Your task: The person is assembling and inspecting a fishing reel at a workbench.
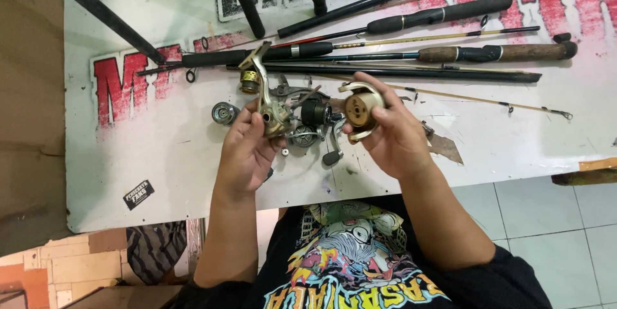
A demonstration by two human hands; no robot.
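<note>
My left hand grips a gold-coloured fishing reel body, whose long foot stem points up and away over the table. My right hand holds a gold reel rotor with its round open face turned toward me. The two parts are held apart, a hand's width from each other. Between and just beyond my hands, a dark reel and several small reel parts lie on the white table. A black handle knob lies near my right wrist.
Several fishing rods with black and cork grips lie across the far side of the table. A small silver spool and a gold spool sit left of my hands. The table's near edge runs just under my forearms; tiled floor lies to the right.
</note>
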